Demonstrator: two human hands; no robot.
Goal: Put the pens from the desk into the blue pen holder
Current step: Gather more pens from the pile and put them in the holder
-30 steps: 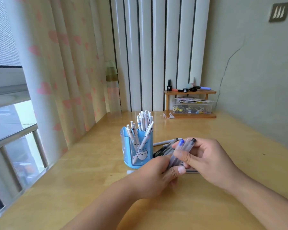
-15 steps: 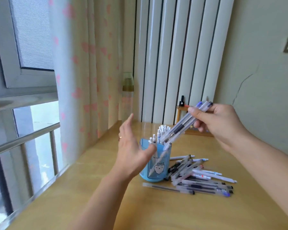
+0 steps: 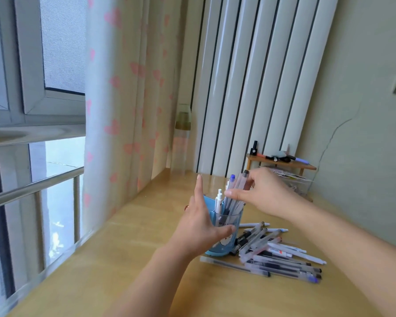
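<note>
The blue pen holder (image 3: 223, 247) stands on the wooden desk (image 3: 128, 268), with white pens in it. My left hand (image 3: 200, 223) rests flat against its left side, fingers spread, thumb across the front. My right hand (image 3: 264, 194) is closed around a bundle of clear pens (image 3: 234, 193) with blue and black caps. Their lower ends are inside the holder's mouth and their caps point up. A pile of loose pens (image 3: 281, 257) lies on the desk just right of the holder.
A small wooden shelf (image 3: 281, 162) with small items stands at the back against the wall, a clear plastic box (image 3: 297, 181) under it. A curtain (image 3: 128, 110) and a window (image 3: 32, 156) run along the desk's left edge. A clear bottle (image 3: 182, 138) stands near the curtain.
My right hand has lowered the bundle of pens from above the holder into its mouth. My left hand has closed in against the holder's side. The camera has tilted.
</note>
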